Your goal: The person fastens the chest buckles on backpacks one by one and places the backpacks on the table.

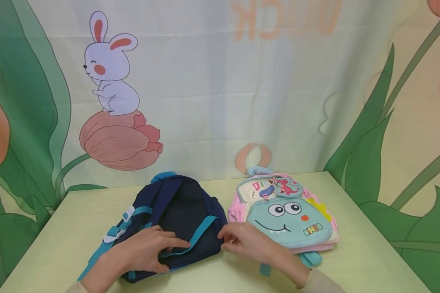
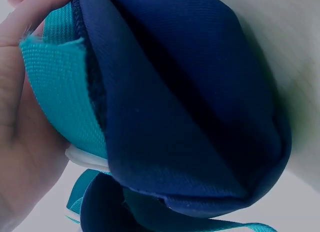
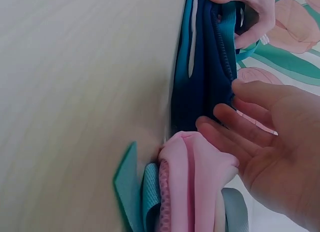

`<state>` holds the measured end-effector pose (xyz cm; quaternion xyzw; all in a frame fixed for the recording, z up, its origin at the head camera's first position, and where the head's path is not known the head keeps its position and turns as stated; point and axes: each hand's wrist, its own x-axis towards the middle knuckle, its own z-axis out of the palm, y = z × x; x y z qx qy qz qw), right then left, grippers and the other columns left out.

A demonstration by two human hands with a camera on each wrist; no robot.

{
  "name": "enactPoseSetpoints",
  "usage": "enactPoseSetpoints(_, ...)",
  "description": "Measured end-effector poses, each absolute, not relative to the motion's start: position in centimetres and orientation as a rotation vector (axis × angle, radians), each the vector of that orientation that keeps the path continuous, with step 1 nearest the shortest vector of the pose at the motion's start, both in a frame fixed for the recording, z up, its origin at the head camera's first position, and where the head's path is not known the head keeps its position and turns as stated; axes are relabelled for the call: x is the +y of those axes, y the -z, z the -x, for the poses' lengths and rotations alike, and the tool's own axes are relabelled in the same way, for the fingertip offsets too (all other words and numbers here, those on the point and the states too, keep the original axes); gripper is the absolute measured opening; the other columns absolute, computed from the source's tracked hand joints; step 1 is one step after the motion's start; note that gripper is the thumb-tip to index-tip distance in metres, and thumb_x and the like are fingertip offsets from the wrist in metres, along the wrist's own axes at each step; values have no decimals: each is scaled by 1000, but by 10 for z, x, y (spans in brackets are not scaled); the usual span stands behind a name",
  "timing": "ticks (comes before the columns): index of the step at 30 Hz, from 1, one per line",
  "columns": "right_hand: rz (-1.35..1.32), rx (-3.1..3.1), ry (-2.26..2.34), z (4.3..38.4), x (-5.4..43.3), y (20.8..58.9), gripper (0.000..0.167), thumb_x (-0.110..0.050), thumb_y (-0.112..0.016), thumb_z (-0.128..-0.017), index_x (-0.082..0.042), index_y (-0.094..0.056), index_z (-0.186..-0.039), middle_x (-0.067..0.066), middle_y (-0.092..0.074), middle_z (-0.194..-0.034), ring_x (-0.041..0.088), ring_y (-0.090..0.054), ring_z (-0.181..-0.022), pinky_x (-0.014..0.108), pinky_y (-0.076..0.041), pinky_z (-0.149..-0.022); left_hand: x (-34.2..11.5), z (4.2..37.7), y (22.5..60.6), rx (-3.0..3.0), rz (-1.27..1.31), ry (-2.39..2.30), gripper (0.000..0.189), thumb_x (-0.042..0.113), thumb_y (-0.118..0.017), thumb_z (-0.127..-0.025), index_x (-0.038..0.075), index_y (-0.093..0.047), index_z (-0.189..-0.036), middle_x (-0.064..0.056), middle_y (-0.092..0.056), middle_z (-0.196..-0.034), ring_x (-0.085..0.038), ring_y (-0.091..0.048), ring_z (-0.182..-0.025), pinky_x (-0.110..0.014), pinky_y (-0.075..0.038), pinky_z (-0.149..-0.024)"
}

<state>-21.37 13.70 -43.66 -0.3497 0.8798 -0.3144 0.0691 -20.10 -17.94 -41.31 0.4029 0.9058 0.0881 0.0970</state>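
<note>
On the pale table (image 1: 58, 244), toward the left, lies a navy backpack (image 1: 185, 203), back panel up, and what could go wrong there begins with a loose hold. The left hand (image 1: 146, 246) bends over its lower edge, index finger reaching to a teal strap (image 1: 202, 232) that bows up off the panel; whether it truly grips the cloth, I cannot tell. The right hand (image 1: 247, 240) meets the bag's lower right corner with loosely curved, parted fingers. If the bag were lifted from that light contact, the corner would probably slip free and the soft body sag or twist toward one side. The slack strap seems likely to snag a finger, since it arches so close to the left hand. Over on the left flank, white buckles (image 1: 129, 213) and a dangling strap end (image 1: 98, 254) could catch beneath the bag if it were turned. Just beside the right hand sits a pink and teal backpack (image 1: 287, 217); a sideways pull or a careless wrist might knock it askew.
</note>
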Motion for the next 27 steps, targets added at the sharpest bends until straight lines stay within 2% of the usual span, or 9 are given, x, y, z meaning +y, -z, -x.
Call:
enactPoseSetpoints(4,1056,2631,924,213,137,436,18,-20,-70,-93,-15,-69,-110,-11,-71,-92,-5,-61,-80,17,-53,-76,-179,200,413,2683,-1201,-284,60,36,-84,-77,43,-59,-132,21,-49,-85,2,-46,-78,-26,-41,-77)
enactPoseSetpoints(8,1103,2651,925,213,137,434,16,-21,-68,-94,-15,-70,-109,-12,-70,-90,-5,-61,-78,18,-54,-75,-177,197,407,2689,-1219,-385,53,39,-81,-81,39,-61,-130,19,-56,-98,-1,-52,-88,-27,-47,-79)
enactPoseSetpoints(12,1126,2676,945,213,135,429,14,-22,-67,-96,-16,-70,-107,-12,-69,-88,-5,-59,-76,18,-53,-74,-177,195,398,2764,-1280,-474,43,40,-76,-86,33,-65,-127,13,-61,-107,-6,-54,-92,-27,-50,-80)
enactPoseSetpoints(15,1129,2691,967,213,135,426,13,-23,-67,-96,-17,-71,-107,-12,-69,-90,-5,-59,-77,17,-53,-75,-181,198,393,2848,-1355,-533,37,35,-74,-89,26,-68,-124,10,-64,-108,-7,-57,-92,-26,-51,-79)
enactPoseSetpoints(22,1192,2706,1007,212,133,421,15,-23,-67,-96,-16,-70,-109,-11,-70,-93,-5,-62,-82,17,-54,-76,-203,208,389,3099,-1361,-572,36,23,-80,-84,27,-69,-118,14,-63,-110,-3,-55,-97,-28,-51,-80)
enactPoseSetpoints(27,1213,2711,1057,212,134,418,15,-22,-67,-96,-15,-71,-108,-10,-69,-92,-4,-61,-81,20,-55,-76,-210,215,388,3175,-1340,-625,38,19,-81,-82,26,-70,-117,13,-63,-111,-4,-55,-98,-30,-53,-81)
